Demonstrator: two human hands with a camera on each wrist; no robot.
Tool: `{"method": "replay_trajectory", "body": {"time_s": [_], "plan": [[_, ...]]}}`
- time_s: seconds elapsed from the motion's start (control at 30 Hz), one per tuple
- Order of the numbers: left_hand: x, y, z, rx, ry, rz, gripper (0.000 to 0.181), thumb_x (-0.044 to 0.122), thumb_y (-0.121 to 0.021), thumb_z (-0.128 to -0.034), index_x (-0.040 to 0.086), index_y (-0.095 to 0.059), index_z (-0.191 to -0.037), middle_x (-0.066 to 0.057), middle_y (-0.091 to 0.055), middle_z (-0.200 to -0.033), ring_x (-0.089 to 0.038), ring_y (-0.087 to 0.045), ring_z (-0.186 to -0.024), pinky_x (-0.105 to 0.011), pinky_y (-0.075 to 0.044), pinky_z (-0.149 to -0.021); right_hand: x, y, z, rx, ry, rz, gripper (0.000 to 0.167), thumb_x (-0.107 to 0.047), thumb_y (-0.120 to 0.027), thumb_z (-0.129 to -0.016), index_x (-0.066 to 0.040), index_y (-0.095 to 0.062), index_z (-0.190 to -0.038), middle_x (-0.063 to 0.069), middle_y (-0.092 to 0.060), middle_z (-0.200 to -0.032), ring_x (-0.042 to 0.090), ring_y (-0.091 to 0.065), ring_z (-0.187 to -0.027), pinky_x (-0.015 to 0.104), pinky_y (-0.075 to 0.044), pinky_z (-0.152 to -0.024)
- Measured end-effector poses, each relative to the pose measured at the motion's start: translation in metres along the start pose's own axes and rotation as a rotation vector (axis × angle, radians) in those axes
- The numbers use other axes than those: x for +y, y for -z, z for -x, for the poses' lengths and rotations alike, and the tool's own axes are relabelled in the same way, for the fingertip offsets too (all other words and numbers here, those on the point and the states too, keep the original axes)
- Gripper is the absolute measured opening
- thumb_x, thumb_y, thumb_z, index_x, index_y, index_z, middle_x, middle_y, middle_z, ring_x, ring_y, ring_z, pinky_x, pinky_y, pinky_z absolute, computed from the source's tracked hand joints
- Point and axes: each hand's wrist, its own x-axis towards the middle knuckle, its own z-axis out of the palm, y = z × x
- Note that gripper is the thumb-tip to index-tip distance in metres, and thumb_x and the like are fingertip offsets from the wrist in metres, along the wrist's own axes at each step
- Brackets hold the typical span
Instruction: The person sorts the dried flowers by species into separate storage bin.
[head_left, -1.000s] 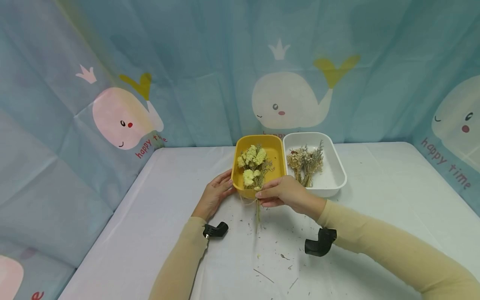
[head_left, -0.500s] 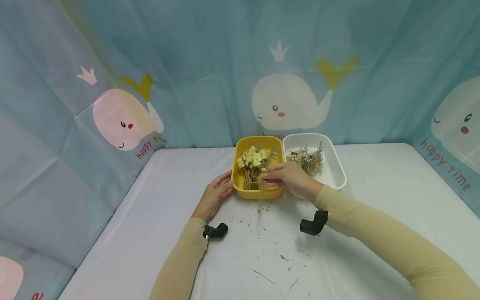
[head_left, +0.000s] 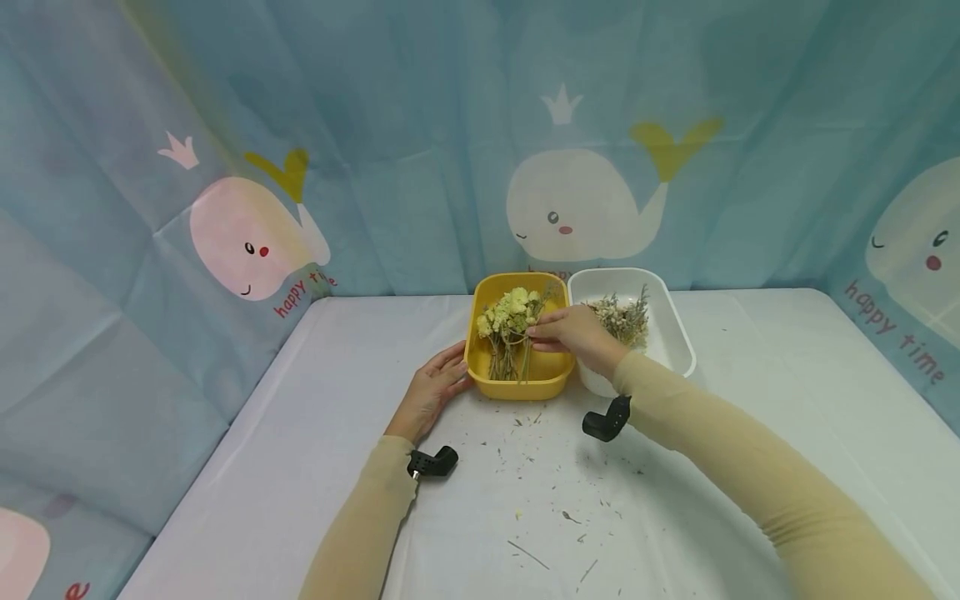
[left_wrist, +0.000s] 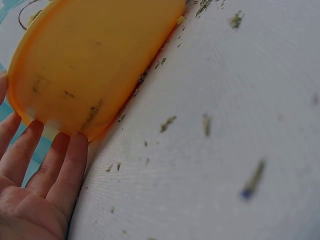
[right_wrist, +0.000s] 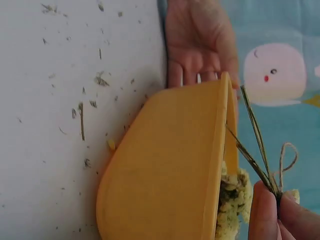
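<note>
My right hand (head_left: 573,335) pinches the stems of a small bunch of dried flowers (right_wrist: 256,132) between thumb and fingers, above the right part of the yellow tray (head_left: 525,390). A twine loop (right_wrist: 287,157) shows at the pinched spot. Inside that tray lie pale yellow dried flowers (head_left: 492,323), stems toward me; where they end and the held bunch begins is hard to tell. My left hand (head_left: 431,392) rests against the tray's left side. Its fairly straight fingertips touch the tray wall, seen in the left wrist view.
A white tray (head_left: 678,337) stands right beside the yellow one, holding brownish and grey-green dried bunches (head_left: 633,321), partly hidden by my right hand. Plant crumbs and broken stems (head_left: 528,554) are scattered over the white tabletop (head_left: 360,358). A whale-print curtain (head_left: 420,208) hangs behind.
My right hand has moved away from me, from the yellow tray's front edge to over its inside, carrying the pinched bunch along. My left hand has stayed against the tray.
</note>
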Motion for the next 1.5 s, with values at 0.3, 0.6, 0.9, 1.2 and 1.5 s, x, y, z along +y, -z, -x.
{"method": "replay_trajectory", "body": {"time_s": [0.3, 0.6, 0.9, 1.2, 1.5], "plan": [[-0.001, 0.001, -0.001, -0.012, 0.001, 0.010, 0.051, 0.016, -0.060, -0.1002, 0.014, -0.045, -0.149, -0.004, -0.045, -0.155, -0.023, -0.046, -0.141, -0.035, -0.050, -0.108, 0.005, -0.002, -0.017, 0.030, -0.029, 0.084, 0.031, -0.003, -0.064, -0.096, 0.013, -0.062, -0.122, 0.020, -0.071, -0.115, 0.008, -0.072, -0.074, 0.040, -0.055, -0.098], [-0.001, 0.000, 0.000, -0.011, -0.005, 0.018, 0.050, 0.016, -0.061, -0.0999, 0.014, -0.047, -0.148, -0.004, -0.046, -0.154, -0.024, -0.047, -0.141, -0.034, -0.052, -0.106, 0.010, -0.004, -0.026, 0.063, -0.045, 0.060, 0.024, -0.002, -0.062, -0.096, 0.012, -0.063, -0.117, 0.019, -0.069, -0.118, 0.005, -0.069, -0.071, 0.039, -0.055, -0.099], [-0.002, 0.001, 0.000, -0.005, -0.002, 0.011, 0.050, 0.015, -0.060, -0.1003, 0.014, -0.046, -0.149, -0.005, -0.045, -0.155, -0.024, -0.046, -0.141, -0.035, -0.052, -0.106, 0.009, -0.013, -0.022, 0.110, -0.076, 0.187, 0.029, 0.001, -0.066, -0.093, 0.013, -0.064, -0.119, 0.022, -0.070, -0.113, 0.008, -0.069, -0.065, 0.033, -0.062, -0.086], [-0.001, 0.000, 0.000, -0.004, 0.002, 0.010, 0.050, 0.016, -0.060, -0.1003, 0.015, -0.046, -0.148, -0.004, -0.045, -0.155, -0.024, -0.047, -0.141, -0.036, -0.051, -0.107, 0.006, -0.011, -0.020, 0.116, -0.121, 0.213, 0.018, 0.002, -0.069, -0.090, 0.012, -0.070, -0.105, 0.010, -0.072, -0.079, 0.013, -0.072, -0.062, 0.036, -0.062, -0.084], [-0.001, 0.001, 0.000, -0.002, -0.003, 0.011, 0.050, 0.015, -0.060, -0.1002, 0.014, -0.046, -0.148, -0.004, -0.046, -0.155, -0.024, -0.047, -0.140, -0.034, -0.052, -0.106, 0.005, -0.011, -0.017, 0.122, -0.181, 0.106, 0.028, 0.002, -0.062, -0.093, 0.015, -0.064, -0.118, 0.025, -0.073, -0.106, 0.021, -0.076, -0.072, 0.039, -0.058, -0.094]]}}
